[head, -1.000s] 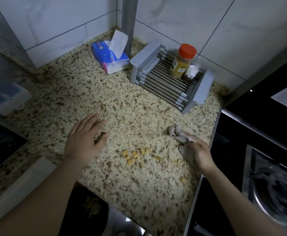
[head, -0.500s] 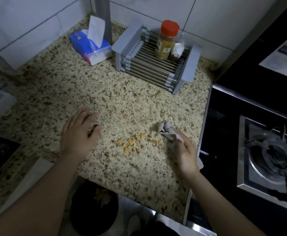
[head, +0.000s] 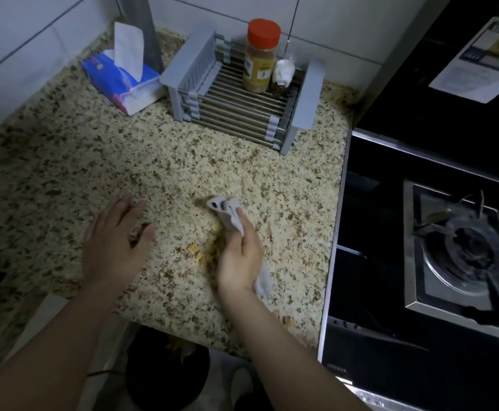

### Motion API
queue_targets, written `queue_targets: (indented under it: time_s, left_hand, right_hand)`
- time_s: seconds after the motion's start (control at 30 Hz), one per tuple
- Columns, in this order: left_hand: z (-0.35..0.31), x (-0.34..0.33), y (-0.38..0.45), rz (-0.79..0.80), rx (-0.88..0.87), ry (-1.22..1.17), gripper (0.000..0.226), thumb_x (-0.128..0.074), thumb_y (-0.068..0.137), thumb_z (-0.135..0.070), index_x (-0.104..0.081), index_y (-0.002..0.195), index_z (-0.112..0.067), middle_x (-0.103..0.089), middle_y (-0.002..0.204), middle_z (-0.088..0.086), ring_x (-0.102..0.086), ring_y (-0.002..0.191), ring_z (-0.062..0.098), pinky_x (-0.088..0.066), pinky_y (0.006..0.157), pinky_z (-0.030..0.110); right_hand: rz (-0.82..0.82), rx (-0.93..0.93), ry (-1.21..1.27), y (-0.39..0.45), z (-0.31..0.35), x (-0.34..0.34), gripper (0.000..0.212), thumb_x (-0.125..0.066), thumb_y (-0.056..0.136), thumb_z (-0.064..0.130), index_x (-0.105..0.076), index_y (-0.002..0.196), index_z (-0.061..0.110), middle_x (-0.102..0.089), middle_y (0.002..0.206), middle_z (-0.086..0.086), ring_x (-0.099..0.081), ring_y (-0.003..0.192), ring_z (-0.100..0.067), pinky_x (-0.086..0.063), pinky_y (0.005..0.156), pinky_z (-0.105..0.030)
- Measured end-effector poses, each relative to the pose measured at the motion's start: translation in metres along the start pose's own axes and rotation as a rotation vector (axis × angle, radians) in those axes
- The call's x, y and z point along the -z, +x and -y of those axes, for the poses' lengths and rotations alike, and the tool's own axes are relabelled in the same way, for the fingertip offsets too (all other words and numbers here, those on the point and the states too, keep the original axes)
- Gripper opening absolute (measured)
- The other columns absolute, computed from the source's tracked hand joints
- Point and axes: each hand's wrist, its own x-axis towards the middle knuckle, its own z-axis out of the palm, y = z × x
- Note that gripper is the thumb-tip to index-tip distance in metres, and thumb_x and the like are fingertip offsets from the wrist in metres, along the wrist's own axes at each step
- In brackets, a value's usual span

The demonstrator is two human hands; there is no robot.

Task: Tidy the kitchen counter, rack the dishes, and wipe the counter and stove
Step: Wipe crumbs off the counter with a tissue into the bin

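Observation:
My right hand [head: 239, 256] grips a grey-white cloth [head: 227, 210] and presses it on the speckled granite counter [head: 242, 173], right over a patch of yellow crumbs [head: 196, 253]. The cloth's tail hangs out below my wrist. Just left of the crumbs, my left hand [head: 114, 241] is flat with fingers straight, low over the counter, holding nothing. At the back stands a grey dish rack [head: 236, 114] holding an orange-lidded spice jar [head: 261, 56] and a small tied bag [head: 283, 74]. The black stove [head: 461, 241] with its burner lies to the right.
A blue tissue pack [head: 120, 78] sits at the back left beside a grey pipe [head: 143, 28]. A dark bin [head: 165, 372] with scraps stands on the floor below the counter's front edge. A few more crumbs [head: 286, 321] lie near that edge.
My right hand has swept the cloth leftward across the counter onto the crumbs. My left hand stayed about where it was. The view has tilted down and right.

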Motion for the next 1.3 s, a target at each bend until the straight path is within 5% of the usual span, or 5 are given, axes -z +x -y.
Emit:
queue_targets:
  time_s: [0.33,0.5,0.7,1.03,1.3]
  left_hand:
    - [-0.003,0.002,-0.001,0.001,0.018,0.008,0.064,-0.03,0.088,-0.058,-0.046,0.14,-0.024,-0.031,0.153,-0.001,-0.025,0.141,0.022,-0.019,0.115,0.048]
    - [-0.004,0.004,-0.002,0.0,0.007,0.0,0.061,-0.032,0.09,-0.054,-0.046,0.139,-0.023,-0.032,0.153,0.001,-0.024,0.142,0.021,-0.019,0.115,0.048]
    - [0.0,0.0,-0.001,-0.006,-0.002,-0.009,0.05,-0.041,0.095,-0.048,-0.046,0.138,-0.023,-0.031,0.153,0.0,-0.022,0.142,0.021,-0.02,0.114,0.05]
    - [-0.001,0.001,0.0,-0.005,0.0,-0.026,0.049,-0.041,0.096,-0.047,-0.046,0.139,-0.024,-0.028,0.154,-0.002,-0.02,0.143,0.02,-0.016,0.116,0.047]
    - [0.002,0.0,0.001,0.016,0.001,-0.021,0.052,-0.038,0.096,-0.052,-0.042,0.141,-0.027,-0.025,0.156,-0.004,-0.017,0.145,0.018,-0.015,0.116,0.047]
  right_hand:
    - [0.183,-0.101,0.551,0.017,0.037,0.037,0.028,-0.04,0.098,0.007,-0.064,0.107,0.019,-0.068,0.103,-0.001,-0.064,0.09,-0.008,-0.052,0.076,-0.018]
    - [0.105,-0.009,0.731,0.017,0.039,0.079,0.034,-0.037,0.096,-0.003,-0.064,0.094,0.017,-0.066,0.102,-0.001,-0.062,0.1,-0.013,-0.047,0.095,-0.027]
    - [-0.165,-0.01,0.492,-0.001,0.006,0.117,0.029,-0.042,0.096,0.001,-0.066,0.089,0.016,-0.065,0.073,0.015,-0.06,0.072,0.003,-0.046,0.069,-0.01]
    - [-0.21,0.056,0.274,-0.042,-0.045,0.105,0.03,-0.041,0.087,0.021,-0.063,0.105,0.033,-0.065,0.111,0.005,-0.058,0.111,-0.01,-0.044,0.094,-0.023]
    - [-0.347,0.106,0.207,-0.05,-0.046,0.072,0.038,-0.039,0.087,0.015,-0.062,0.116,0.008,-0.066,0.115,-0.009,-0.058,0.112,-0.02,-0.049,0.097,-0.042]
